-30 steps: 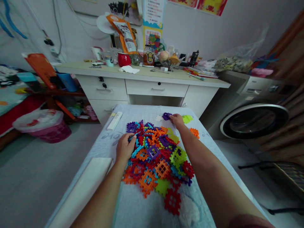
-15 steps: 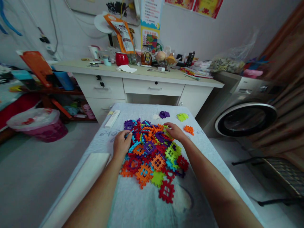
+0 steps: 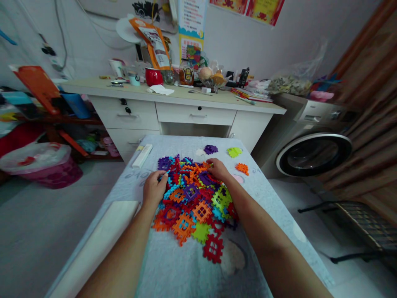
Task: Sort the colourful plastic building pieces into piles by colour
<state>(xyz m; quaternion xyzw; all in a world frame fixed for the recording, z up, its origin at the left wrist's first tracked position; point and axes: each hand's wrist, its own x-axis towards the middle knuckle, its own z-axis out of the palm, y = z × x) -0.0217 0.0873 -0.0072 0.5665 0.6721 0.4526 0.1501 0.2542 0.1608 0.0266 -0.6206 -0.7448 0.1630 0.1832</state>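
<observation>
A heap of plastic interlocking building pieces (image 3: 202,212), in red, orange, purple, green and blue, lies on the cloth-covered table. At its left edge is my left hand (image 3: 154,187), thumb and forefinger closed on what looks like a blue building piece (image 3: 168,171). My right hand (image 3: 218,169) reaches over the far right of the heap. Its fingers are bent and apart, with the tips touching orange pieces there; part of them is hidden. Beyond that hand lie a purple piece (image 3: 211,149), a green piece (image 3: 234,152) and an orange piece (image 3: 242,168), each apart from the heap.
A white bar-shaped object (image 3: 142,156) lies at the table's far left, and a long white panel (image 3: 102,244) runs along the left edge. Behind stands a white desk (image 3: 192,111) with jars and packets. A washing machine (image 3: 305,124) is at right, a pink bin (image 3: 46,167) at left.
My right hand has moved left and inward over the heap, off the green piece it was beside. The left hand stays at the left edge. The whole view has shifted slightly.
</observation>
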